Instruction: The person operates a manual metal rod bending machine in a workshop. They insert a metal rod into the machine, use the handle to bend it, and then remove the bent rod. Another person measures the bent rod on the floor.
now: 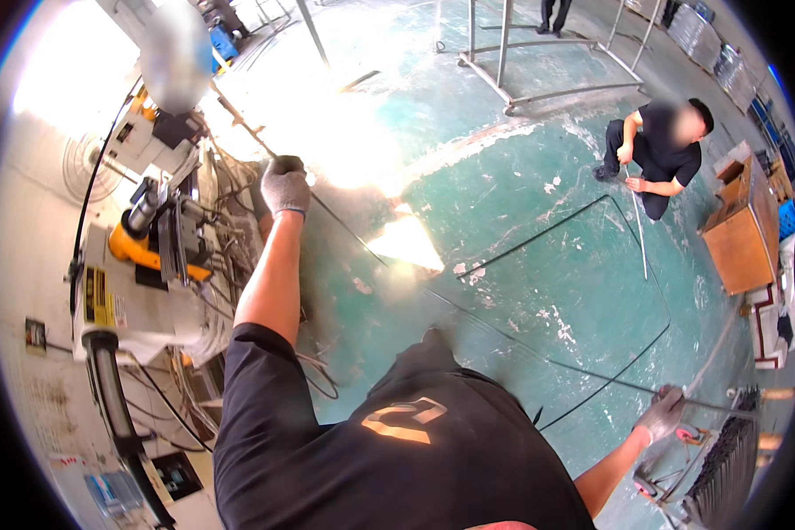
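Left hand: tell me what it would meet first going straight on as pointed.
The left hand would likely meet the slanted grey metal post, far across the sunlit floor; glare makes depth unclear.

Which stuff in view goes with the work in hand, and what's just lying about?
In hand:
- long dark rod, gripped by left hand and right hand
- possibly bent dark frame on floor

Apparently just about:
- fan
- brown box
- metal rack

The area in view includes two gloved hands (286,187) (661,412), one long dark rod (349,230), one pale rod (640,233), one bent dark frame (534,236) on the floor (397,318), one crouching person (667,159), two standing legs (552,16), one large brown box (740,231) and one round fan (93,172).
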Available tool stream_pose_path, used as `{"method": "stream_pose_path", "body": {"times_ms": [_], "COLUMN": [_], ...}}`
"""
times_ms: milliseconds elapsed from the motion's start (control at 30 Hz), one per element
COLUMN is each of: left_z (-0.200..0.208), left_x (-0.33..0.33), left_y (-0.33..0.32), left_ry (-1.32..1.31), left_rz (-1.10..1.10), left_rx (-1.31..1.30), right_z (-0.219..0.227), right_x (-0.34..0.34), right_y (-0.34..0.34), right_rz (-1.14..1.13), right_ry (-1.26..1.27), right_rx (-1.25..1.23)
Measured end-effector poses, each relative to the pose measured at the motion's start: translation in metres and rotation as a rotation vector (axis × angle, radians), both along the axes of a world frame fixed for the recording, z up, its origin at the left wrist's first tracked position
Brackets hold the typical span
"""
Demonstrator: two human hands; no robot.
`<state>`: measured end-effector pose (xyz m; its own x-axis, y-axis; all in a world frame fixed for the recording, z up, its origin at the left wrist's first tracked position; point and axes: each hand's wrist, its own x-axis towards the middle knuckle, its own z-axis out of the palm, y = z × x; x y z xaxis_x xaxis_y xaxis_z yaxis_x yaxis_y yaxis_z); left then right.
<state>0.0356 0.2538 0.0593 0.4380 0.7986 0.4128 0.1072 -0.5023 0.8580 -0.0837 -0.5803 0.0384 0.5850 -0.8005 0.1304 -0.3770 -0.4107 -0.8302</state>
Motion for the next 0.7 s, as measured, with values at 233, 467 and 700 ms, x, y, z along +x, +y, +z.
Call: {"method": "stream_pose_path", "body": {"times_ms": [233, 467, 700], "left_z": [0.019, 0.041, 0.005], "left_x": [0.094, 0.232, 0.366], "left_y": [0.156, 0.309, 0.428], "left_ry": [-0.018, -0.041, 0.559], "left_rz": [-0.066, -0.091, 0.077], "left_rx": [-0.067, -0.053, 0.359], "right_z": [0.02, 0.112, 0.246], "right_x": [0.121, 0.317, 0.494], "right_y": [0.115, 0.277, 0.409], "right_rz": [0.183, 0.146, 0.425], "right_ry": [-0.107, -0.498, -0.587], "right_rx": [-0.138, -0.103, -0.14]}}
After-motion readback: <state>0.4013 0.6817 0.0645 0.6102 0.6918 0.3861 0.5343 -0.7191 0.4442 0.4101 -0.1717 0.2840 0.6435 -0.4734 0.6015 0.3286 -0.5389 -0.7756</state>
